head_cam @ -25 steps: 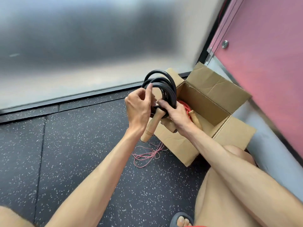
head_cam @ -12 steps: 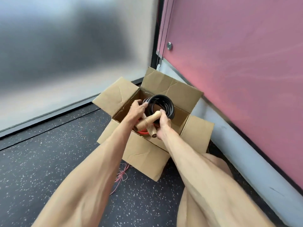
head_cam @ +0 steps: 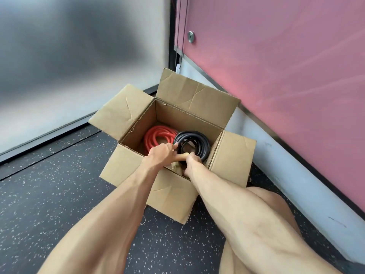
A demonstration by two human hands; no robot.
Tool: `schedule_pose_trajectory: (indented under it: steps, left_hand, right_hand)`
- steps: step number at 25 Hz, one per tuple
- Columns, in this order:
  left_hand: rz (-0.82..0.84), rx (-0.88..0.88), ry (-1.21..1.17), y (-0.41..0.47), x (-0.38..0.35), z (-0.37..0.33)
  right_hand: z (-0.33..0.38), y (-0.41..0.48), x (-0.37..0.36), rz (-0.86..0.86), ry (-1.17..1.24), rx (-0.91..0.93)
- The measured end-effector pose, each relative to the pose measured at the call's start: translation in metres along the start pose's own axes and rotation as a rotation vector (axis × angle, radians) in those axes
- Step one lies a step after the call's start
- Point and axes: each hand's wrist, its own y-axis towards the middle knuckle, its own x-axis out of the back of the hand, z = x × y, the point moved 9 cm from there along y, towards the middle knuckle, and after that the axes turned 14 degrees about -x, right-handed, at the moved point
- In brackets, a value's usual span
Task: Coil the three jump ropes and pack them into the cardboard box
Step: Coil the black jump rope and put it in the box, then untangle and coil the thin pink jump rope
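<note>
Black rope coil (head_cam: 194,142) is sitting in the cardboard box (head_cam: 138,169) right of the red coil (head_cam: 158,136), left hand (head_cam: 161,153) and right hand (head_cam: 193,161) gripping its near side.

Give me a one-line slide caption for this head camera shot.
Left hand and right hand hold a coiled black jump rope inside the open cardboard box, beside a coiled red rope.
</note>
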Motion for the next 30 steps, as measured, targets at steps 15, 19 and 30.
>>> schedule_pose_trajectory:
  steps: [15, 19, 30]
  left_hand:
    - [-0.496, 0.052, 0.104, -0.137, 0.039, 0.022]
    - [-0.522, 0.249, 0.043, -0.238, 0.031, 0.048]
    - [-0.334, 0.973, -0.377, -0.436, -0.129, 0.135]
  right_hand:
    - [-0.005, -0.17, -0.008, -0.362, -0.804, 0.57]
    - [-0.058, -0.246, -0.054, -0.222, -0.872, 1.026]
    - [-0.304, -0.208, -0.137, 0.162, -1.499, 1.083]
